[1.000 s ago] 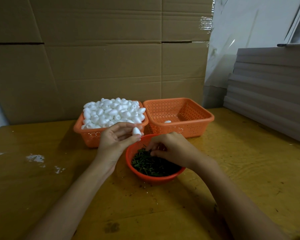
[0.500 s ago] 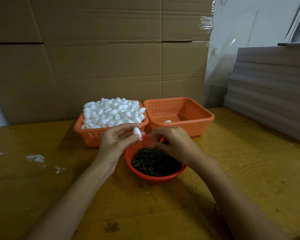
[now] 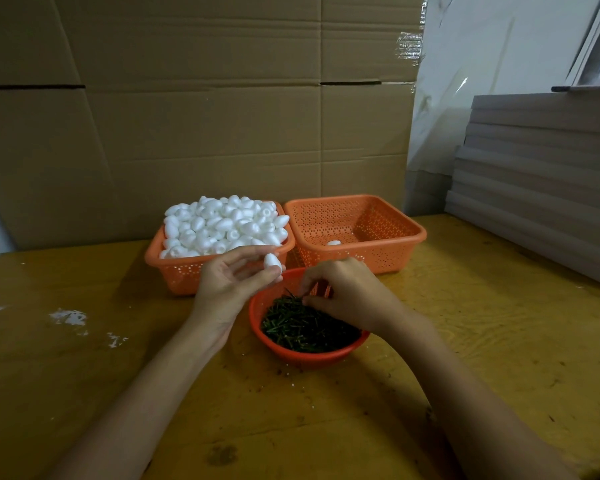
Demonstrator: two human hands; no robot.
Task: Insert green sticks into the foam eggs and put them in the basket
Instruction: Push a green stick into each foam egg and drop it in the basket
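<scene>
Your left hand pinches one foam egg just above the far-left rim of the red bowl. Your right hand, fingers curled, pinches a green stick over the bowl's pile of green sticks. Behind the bowl to the left stands the full egg basket; behind it to the right, the second basket holds a single egg.

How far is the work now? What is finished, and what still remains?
Done: one egg lies in the right basket; no stick is visible on it. In hand: the left hand holds a foam egg, the right hand pinches a green stick above the red bowl. Left: nearly everything, since the left basket is heaped with plain eggs.
</scene>
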